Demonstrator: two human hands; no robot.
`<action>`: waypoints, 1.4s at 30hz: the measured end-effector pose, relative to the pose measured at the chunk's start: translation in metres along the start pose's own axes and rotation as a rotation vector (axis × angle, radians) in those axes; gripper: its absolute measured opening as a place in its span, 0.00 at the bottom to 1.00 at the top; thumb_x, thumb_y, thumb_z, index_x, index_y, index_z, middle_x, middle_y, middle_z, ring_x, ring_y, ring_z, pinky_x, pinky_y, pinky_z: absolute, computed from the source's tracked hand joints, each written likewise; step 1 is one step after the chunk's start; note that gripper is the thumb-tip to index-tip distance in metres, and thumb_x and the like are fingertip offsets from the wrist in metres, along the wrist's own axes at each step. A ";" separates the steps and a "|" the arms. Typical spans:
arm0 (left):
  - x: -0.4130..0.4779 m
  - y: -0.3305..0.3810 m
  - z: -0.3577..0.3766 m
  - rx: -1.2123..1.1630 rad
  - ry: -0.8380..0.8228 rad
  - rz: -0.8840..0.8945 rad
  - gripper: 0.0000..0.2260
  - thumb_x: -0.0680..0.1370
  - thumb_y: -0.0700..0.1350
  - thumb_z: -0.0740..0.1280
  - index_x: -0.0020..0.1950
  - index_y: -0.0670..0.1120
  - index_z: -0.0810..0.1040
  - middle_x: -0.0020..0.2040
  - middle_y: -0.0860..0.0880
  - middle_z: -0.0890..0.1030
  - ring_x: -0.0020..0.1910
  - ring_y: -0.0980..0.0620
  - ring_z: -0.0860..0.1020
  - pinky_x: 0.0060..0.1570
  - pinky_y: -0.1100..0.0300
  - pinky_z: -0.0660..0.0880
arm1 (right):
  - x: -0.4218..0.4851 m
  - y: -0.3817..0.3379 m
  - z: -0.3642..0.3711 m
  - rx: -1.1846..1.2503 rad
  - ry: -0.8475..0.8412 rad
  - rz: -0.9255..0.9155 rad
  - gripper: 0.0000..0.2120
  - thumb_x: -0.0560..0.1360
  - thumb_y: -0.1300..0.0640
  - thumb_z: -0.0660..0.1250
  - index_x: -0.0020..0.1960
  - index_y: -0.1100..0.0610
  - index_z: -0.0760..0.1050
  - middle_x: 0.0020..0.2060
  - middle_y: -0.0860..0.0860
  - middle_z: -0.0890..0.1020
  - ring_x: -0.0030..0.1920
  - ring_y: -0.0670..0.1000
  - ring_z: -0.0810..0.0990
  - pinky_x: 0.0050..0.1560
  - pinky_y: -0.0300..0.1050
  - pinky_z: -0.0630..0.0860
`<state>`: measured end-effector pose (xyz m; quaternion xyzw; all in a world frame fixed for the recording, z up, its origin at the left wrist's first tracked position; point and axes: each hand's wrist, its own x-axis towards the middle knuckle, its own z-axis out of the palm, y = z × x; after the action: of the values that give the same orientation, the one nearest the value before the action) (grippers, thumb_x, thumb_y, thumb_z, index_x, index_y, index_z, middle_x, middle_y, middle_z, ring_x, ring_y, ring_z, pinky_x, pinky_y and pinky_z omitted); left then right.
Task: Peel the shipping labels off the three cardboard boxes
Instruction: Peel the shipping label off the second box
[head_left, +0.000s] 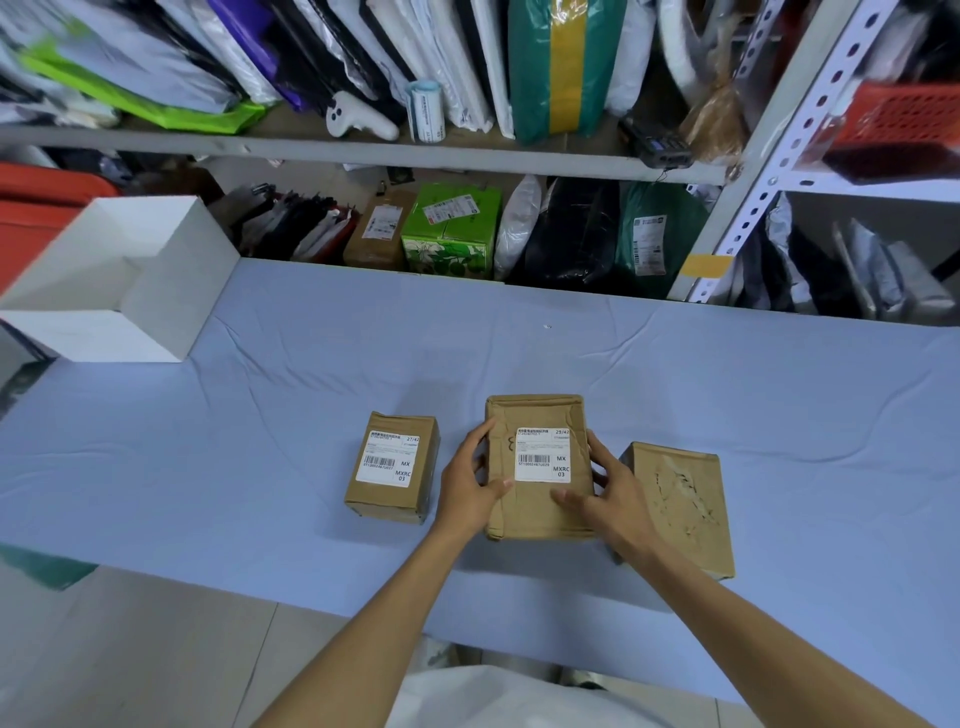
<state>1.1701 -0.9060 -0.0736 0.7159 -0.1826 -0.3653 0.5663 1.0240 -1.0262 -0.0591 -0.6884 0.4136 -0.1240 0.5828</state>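
At the near middle of the table (260, 467), middle box (537, 514) is pointing lengthwise near to far, label (543, 454) facing up, left hand (470, 486) and right hand (605, 493) gripping its sides.

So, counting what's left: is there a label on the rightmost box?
No, the rightmost box shows only torn, scuffed cardboard on top, no white label.

Bright even light; soft shadows are cast on pale blue tablecloth (727, 395) by middle brown cardboard box (530, 519). Grey perforated shelf post (771, 161) is slanted by wide-angle distortion; upper-left white plastic mailers (130, 57) are blurred.
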 end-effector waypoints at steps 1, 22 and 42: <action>0.000 -0.001 -0.001 0.006 -0.011 -0.001 0.36 0.71 0.27 0.69 0.72 0.55 0.65 0.67 0.50 0.74 0.66 0.51 0.74 0.62 0.52 0.75 | -0.001 0.001 0.000 0.005 0.001 0.004 0.35 0.70 0.64 0.71 0.69 0.39 0.65 0.54 0.38 0.79 0.55 0.44 0.80 0.52 0.41 0.79; 0.016 0.007 0.025 0.321 0.267 0.156 0.11 0.72 0.38 0.73 0.52 0.49 0.80 0.58 0.47 0.69 0.51 0.68 0.70 0.50 0.84 0.61 | -0.010 -0.003 0.002 -0.033 0.007 -0.043 0.36 0.69 0.67 0.71 0.72 0.45 0.64 0.52 0.35 0.78 0.53 0.43 0.80 0.50 0.40 0.80; 0.024 0.023 0.026 0.371 0.299 0.120 0.01 0.75 0.35 0.69 0.45 0.38 0.80 0.60 0.44 0.68 0.46 0.73 0.71 0.43 0.84 0.63 | -0.008 -0.001 0.002 -0.054 0.022 -0.060 0.38 0.67 0.64 0.73 0.73 0.47 0.64 0.52 0.39 0.80 0.53 0.43 0.80 0.53 0.44 0.80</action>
<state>1.1704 -0.9468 -0.0620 0.8416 -0.2031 -0.1812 0.4666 1.0212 -1.0191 -0.0563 -0.7146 0.4023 -0.1380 0.5554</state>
